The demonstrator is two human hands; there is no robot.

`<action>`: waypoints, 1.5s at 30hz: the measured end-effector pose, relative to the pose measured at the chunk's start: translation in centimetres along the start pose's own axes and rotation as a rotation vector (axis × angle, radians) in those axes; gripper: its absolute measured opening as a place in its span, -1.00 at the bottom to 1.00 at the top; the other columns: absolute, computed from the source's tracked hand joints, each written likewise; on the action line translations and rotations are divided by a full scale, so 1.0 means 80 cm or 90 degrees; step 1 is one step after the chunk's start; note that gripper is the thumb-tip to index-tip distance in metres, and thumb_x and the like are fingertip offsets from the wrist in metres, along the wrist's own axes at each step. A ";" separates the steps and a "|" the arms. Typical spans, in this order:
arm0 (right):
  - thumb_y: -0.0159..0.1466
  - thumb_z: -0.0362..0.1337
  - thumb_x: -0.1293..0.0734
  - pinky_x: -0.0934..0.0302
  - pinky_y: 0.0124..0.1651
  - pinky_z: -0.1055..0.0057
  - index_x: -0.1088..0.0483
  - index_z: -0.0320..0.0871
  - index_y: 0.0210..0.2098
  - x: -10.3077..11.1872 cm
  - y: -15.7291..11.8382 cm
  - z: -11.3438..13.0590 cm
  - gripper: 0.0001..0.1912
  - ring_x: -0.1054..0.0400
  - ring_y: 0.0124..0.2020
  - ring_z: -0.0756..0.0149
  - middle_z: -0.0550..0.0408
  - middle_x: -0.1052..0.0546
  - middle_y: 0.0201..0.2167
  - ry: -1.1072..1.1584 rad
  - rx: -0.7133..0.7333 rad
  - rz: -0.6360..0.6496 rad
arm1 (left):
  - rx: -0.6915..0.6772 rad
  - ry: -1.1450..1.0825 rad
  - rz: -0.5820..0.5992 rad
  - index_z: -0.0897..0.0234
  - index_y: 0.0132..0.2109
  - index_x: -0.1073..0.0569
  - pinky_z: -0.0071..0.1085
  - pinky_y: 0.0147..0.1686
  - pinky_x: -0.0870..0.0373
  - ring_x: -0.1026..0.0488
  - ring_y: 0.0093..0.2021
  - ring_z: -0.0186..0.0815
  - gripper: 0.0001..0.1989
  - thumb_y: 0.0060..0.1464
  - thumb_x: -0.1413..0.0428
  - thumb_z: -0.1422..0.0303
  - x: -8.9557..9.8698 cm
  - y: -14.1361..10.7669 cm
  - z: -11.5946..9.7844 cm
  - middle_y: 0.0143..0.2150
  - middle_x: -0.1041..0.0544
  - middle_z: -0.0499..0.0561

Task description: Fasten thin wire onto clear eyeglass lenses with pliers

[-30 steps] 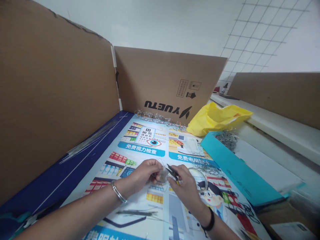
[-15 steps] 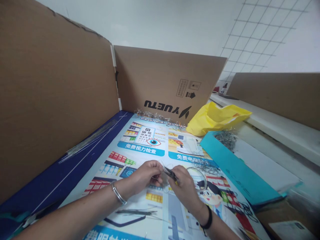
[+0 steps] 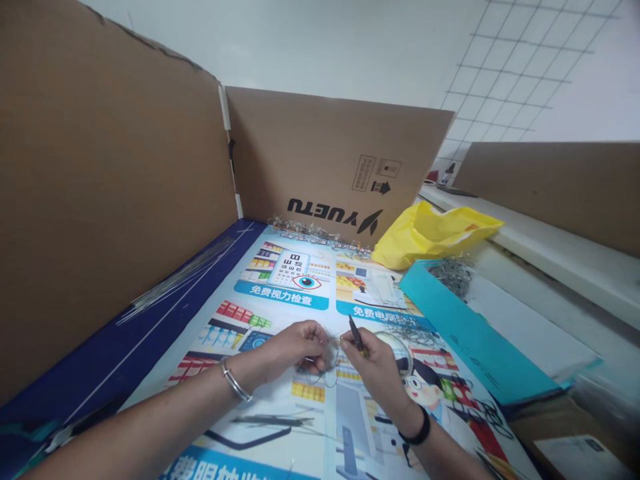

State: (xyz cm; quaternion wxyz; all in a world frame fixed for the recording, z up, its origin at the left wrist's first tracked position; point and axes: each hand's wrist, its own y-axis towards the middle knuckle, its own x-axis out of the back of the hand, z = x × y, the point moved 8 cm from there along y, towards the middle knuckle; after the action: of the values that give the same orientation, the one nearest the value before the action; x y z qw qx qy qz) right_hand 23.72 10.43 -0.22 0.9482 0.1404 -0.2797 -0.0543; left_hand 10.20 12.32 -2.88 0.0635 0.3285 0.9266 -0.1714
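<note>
My left hand [image 3: 303, 348] is closed in a pinch on thin wire [image 3: 327, 373], whose loops curl out below and beside the fingertips. Just right of it, my right hand [image 3: 369, 363] is wrapped round a pair of dark-tipped pliers [image 3: 355, 333], their jaws pointing up and away from the wire. The right thumb and forefinger come close to the wire; whether they touch it I cannot tell. Behind the right hand lies a larger wire coil [image 3: 407, 357]. A bundle of cut wires [image 3: 273, 421] rests on the printed poster [image 3: 320, 407] under my hands.
Cardboard panels [image 3: 320, 153] stand at the back and left. Tangled wire pieces [image 3: 320, 232] lie along the back. At right are a yellow bag [image 3: 425, 233], a turquoise box [image 3: 475, 347] with a wire heap [image 3: 453, 277], and black loops [image 3: 487, 413]. Long straight wires [image 3: 175, 280] lie left.
The pliers have come away from the wire at my left fingertips and swung to point upward in my right hand. My left hand has stayed nearly in place.
</note>
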 end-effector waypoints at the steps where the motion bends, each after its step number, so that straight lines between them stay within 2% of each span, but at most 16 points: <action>1: 0.16 -0.15 -0.26 -0.11 -0.42 0.48 -0.36 -0.15 -0.44 0.000 0.000 0.001 -0.81 -0.24 -0.50 0.37 0.17 -0.38 -0.56 0.000 -0.001 0.006 | 0.001 0.006 0.001 0.29 -0.34 -0.31 -0.47 -0.47 -0.23 -0.38 -0.53 -0.41 -0.85 -0.16 -0.09 0.46 -0.001 -0.001 -0.002 -0.55 -0.45 -0.07; 10: 0.18 -0.17 -0.24 -0.10 -0.41 0.49 -0.34 -0.15 -0.48 0.003 0.006 0.015 -0.80 -0.21 -0.50 0.40 0.17 -0.34 -0.56 -0.022 0.063 0.050 | 0.000 0.077 -0.003 0.27 -0.29 -0.28 -0.47 -0.52 -0.21 -0.34 -0.57 -0.43 -0.83 -0.13 -0.03 0.47 0.000 0.000 -0.005 -0.55 -0.42 -0.09; 17: 0.19 -0.17 -0.25 -0.11 -0.40 0.49 -0.36 -0.16 -0.46 -0.008 0.009 0.022 -0.80 -0.25 -0.48 0.40 0.15 -0.38 -0.54 -0.012 0.101 0.130 | -0.088 0.135 0.023 0.28 -0.39 -0.26 -0.50 -0.57 -0.12 -0.19 -0.58 -0.48 -0.86 -0.15 -0.09 0.44 -0.005 0.009 -0.018 -0.58 -0.26 -0.17; 21: 0.20 -0.18 -0.24 -0.12 -0.39 0.49 -0.37 -0.16 -0.45 -0.010 0.010 0.036 -0.80 -0.26 -0.48 0.40 0.16 -0.39 -0.54 -0.002 0.123 0.137 | -0.154 0.214 0.023 0.30 -0.45 -0.27 -0.52 -0.54 -0.09 -0.14 -0.55 -0.50 -0.88 -0.17 -0.10 0.47 -0.006 0.015 -0.022 -0.54 -0.26 -0.15; 23: 0.21 -0.18 -0.24 -0.13 -0.37 0.48 -0.38 -0.16 -0.44 -0.011 0.010 0.038 -0.80 -0.28 -0.46 0.39 0.15 -0.40 -0.53 -0.003 0.121 0.139 | -0.165 0.209 0.029 0.29 -0.48 -0.24 -0.52 -0.54 -0.07 -0.13 -0.55 -0.50 -0.86 -0.15 -0.11 0.44 -0.008 0.016 -0.020 -0.56 -0.23 -0.17; 26: 0.19 -0.18 -0.25 -0.15 -0.35 0.46 -0.40 -0.15 -0.42 -0.009 0.011 0.033 -0.81 -0.29 -0.44 0.37 0.13 -0.41 -0.49 -0.013 0.113 0.113 | -0.131 0.135 0.010 0.28 -0.47 -0.23 -0.52 -0.54 -0.10 -0.15 -0.58 -0.50 -0.82 -0.12 -0.13 0.38 -0.005 0.016 -0.014 -0.60 -0.23 -0.19; 29: 0.17 -0.20 -0.27 -0.17 -0.34 0.45 -0.42 -0.14 -0.34 -0.003 0.012 0.018 -0.84 -0.31 -0.40 0.35 0.11 -0.44 -0.43 -0.019 0.076 0.056 | -0.116 0.102 -0.071 0.28 -0.44 -0.26 -0.50 -0.53 -0.15 -0.21 -0.58 -0.48 -0.84 -0.11 -0.13 0.38 0.007 0.012 -0.018 -0.59 -0.28 -0.17; 32: 0.13 -0.22 -0.28 -0.18 -0.35 0.44 -0.43 -0.14 -0.30 -0.002 0.010 0.002 -0.82 -0.33 -0.40 0.33 0.10 -0.48 -0.40 -0.024 0.019 0.042 | -0.133 0.093 -0.127 0.29 -0.44 -0.28 -0.50 -0.52 -0.16 -0.23 -0.58 -0.47 -0.86 -0.10 -0.12 0.38 0.018 0.006 -0.025 -0.60 -0.29 -0.16; 36: 0.13 -0.21 -0.26 -0.17 -0.39 0.45 -0.42 -0.15 -0.37 -0.009 0.007 -0.001 -0.83 -0.33 -0.44 0.32 0.12 -0.48 -0.48 -0.060 -0.015 0.059 | -0.148 0.049 -0.136 0.29 -0.44 -0.28 -0.50 -0.52 -0.15 -0.24 -0.58 -0.47 -0.84 -0.10 -0.14 0.36 0.021 0.005 -0.026 -0.58 -0.30 -0.16; 39: 0.15 -0.21 -0.23 -0.17 -0.41 0.45 -0.42 -0.15 -0.39 -0.010 0.005 0.003 -0.82 -0.32 -0.48 0.34 0.14 -0.47 -0.52 -0.081 -0.018 0.042 | -0.152 0.041 -0.142 0.29 -0.44 -0.27 -0.50 -0.53 -0.14 -0.23 -0.60 -0.48 -0.84 -0.09 -0.13 0.36 0.021 0.006 -0.022 -0.60 -0.31 -0.16; 45: 0.16 -0.25 -0.20 -0.21 -0.37 0.43 -0.42 -0.13 -0.30 -0.004 0.003 0.008 -0.80 -0.36 -0.44 0.31 0.10 -0.52 -0.43 -0.074 0.010 -0.001 | -0.164 0.048 -0.183 0.27 -0.42 -0.26 -0.51 -0.56 -0.12 -0.20 -0.62 -0.48 -0.87 -0.07 -0.10 0.37 0.023 0.004 -0.024 -0.63 -0.32 -0.16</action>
State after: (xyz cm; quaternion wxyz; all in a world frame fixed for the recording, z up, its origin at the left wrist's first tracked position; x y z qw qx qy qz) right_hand 23.09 10.56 0.16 0.9292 0.1447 -0.3345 -0.0607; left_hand 8.98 14.33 -1.61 0.0453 0.1880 0.9800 -0.0461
